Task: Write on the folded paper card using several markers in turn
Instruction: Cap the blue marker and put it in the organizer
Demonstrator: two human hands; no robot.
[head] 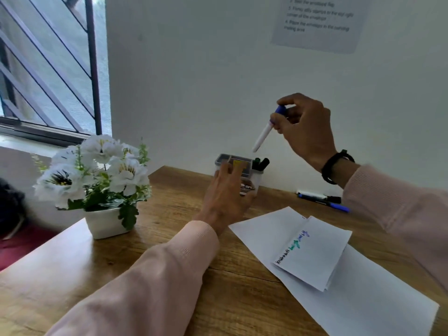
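My right hand (304,128) holds a white marker with a blue cap (265,130) in the air, its lower end pointing down toward the clear marker holder (252,177). My left hand (226,195) grips the front of that holder, which stands against the wall with dark markers (261,163) in its right compartment. The folded paper card (315,253) lies on a larger white sheet (363,297) to the right, with a line of black, green and blue writing across it.
Two loose markers (322,200), one blue-capped, lie on the wooden table (169,195) near the wall behind the card. A white pot of white flowers (97,180) stands at the left. A printed sheet (320,18) hangs on the wall.
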